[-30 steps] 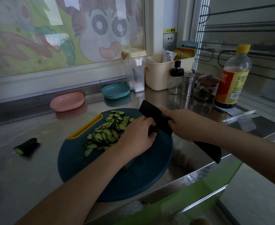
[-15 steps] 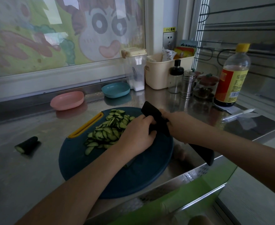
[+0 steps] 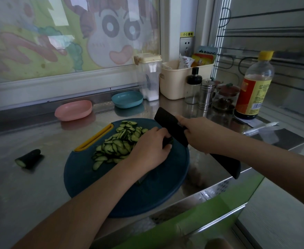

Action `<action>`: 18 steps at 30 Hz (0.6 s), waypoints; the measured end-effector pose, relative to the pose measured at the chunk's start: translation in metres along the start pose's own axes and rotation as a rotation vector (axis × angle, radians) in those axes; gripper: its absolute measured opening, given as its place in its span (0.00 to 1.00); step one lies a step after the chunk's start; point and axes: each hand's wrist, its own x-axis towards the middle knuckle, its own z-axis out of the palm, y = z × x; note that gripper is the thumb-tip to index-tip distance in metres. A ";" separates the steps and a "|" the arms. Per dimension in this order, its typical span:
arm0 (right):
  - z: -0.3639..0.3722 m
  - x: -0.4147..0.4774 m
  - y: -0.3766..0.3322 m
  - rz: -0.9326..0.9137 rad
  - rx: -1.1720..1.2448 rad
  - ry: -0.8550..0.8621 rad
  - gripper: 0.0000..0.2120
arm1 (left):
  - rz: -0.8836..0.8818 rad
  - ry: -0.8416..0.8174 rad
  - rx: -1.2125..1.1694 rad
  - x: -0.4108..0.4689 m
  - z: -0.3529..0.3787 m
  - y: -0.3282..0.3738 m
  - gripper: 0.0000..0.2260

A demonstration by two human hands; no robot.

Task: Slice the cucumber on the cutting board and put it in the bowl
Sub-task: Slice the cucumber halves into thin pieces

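A round dark-blue cutting board [image 3: 147, 194] with a yellow handle lies on the steel counter. A heap of thin cucumber slices [image 3: 119, 142] covers its far left part. My left hand [image 3: 150, 150] curls over the remaining cucumber piece [image 3: 168, 141], which is mostly hidden under the fingers. My right hand [image 3: 199, 133] grips a black knife [image 3: 171, 125], whose blade stands against the cucumber right beside my left fingertips. A pink bowl [image 3: 73, 110] and a blue bowl [image 3: 127, 99] sit empty behind the board.
A cut cucumber end [image 3: 28, 157] lies on the counter at left. Behind right stand a clear canister [image 3: 149, 76], a cream bin [image 3: 180, 78], small shakers [image 3: 206, 93], a jar and a yellow-capped sauce bottle [image 3: 255, 87]. The counter edge runs just past the board.
The knife has shifted only slightly against the cucumber while both hands stayed in place. The slice heap looks the same.
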 end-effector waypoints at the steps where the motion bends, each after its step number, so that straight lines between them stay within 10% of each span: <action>1: 0.000 0.000 0.000 0.000 0.000 -0.004 0.26 | -0.001 0.000 0.000 0.000 0.000 0.000 0.12; 18: 0.004 0.005 0.002 -0.024 0.009 -0.024 0.25 | 0.003 -0.014 -0.008 0.001 -0.002 0.001 0.13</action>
